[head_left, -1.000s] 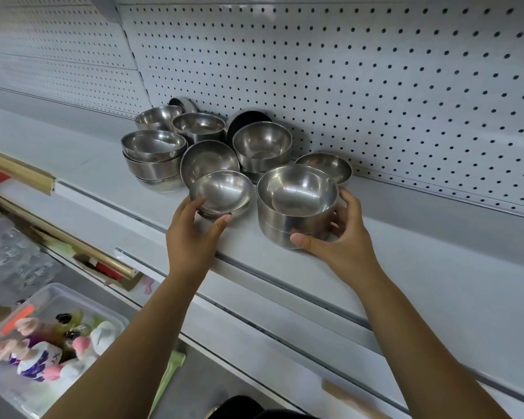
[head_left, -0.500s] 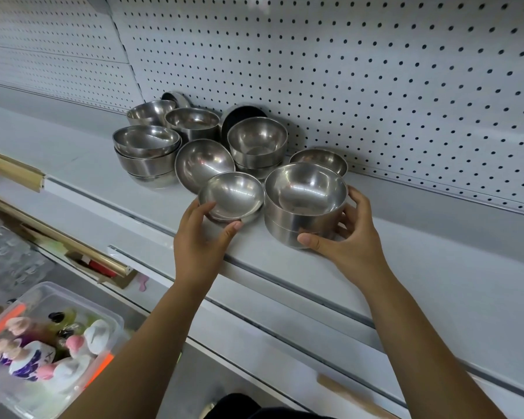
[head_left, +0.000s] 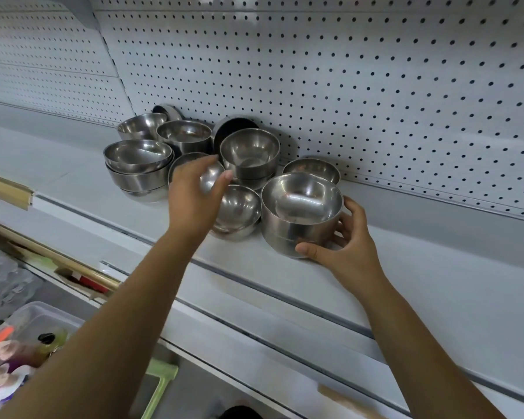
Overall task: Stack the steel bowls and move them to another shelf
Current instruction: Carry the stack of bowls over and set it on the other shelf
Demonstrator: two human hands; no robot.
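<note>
Bowl cluster [head_left: 248, 152] on shelf [head_left: 436, 267] against pegboard [head_left: 345, 86], bowl stack [head_left: 300, 213] at front right.

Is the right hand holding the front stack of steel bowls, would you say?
Yes, the right hand curls thumb and fingers round the front stack of steel bowls.

Bowl stack [head_left: 297, 228] cupped in the fingers [head_left: 350, 207] of the right hand [head_left: 350, 246]: polished steel, mirror-glossy inside, duller brushed outside (faint streaks). Small bowl [head_left: 239, 207] just under the left hand [head_left: 194, 195] has the same shine. Shelf [head_left: 436, 267] beneath the fingertips looks like matt grey painted metal, and the pegboard [head_left: 345, 86] beyond them is matt too.
</note>
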